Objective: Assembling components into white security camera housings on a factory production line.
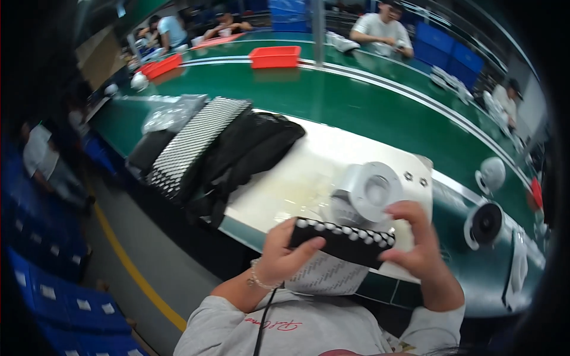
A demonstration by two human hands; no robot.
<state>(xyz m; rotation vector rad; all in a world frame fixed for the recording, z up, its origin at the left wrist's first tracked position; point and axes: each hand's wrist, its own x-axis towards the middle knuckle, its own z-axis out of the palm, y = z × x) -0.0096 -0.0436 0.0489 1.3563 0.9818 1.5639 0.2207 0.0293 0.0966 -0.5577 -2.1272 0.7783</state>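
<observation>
My left hand [284,252] is closed on the left end of a black strip [338,244] with white round dots along its upper edge. The thumb lies across its face. At the strip's right end my right hand [420,249] has thumb and index finger spread apart, the thumb tip against the strip; its other fingers are mostly hidden. Below the strip, a white sheet [329,276] with grey print shows in front of my body. Just beyond the strip, a white round housing [359,193] with a central opening rests on a white board [320,145].
Left on the bench lie a dotted black sheet [202,139], black bags [255,145] and clear plastic [172,115]. Two small dark parts [415,179] sit on the board. Right stands a white housing with a black disc [487,222]. Red trays [274,57] and people are farther off.
</observation>
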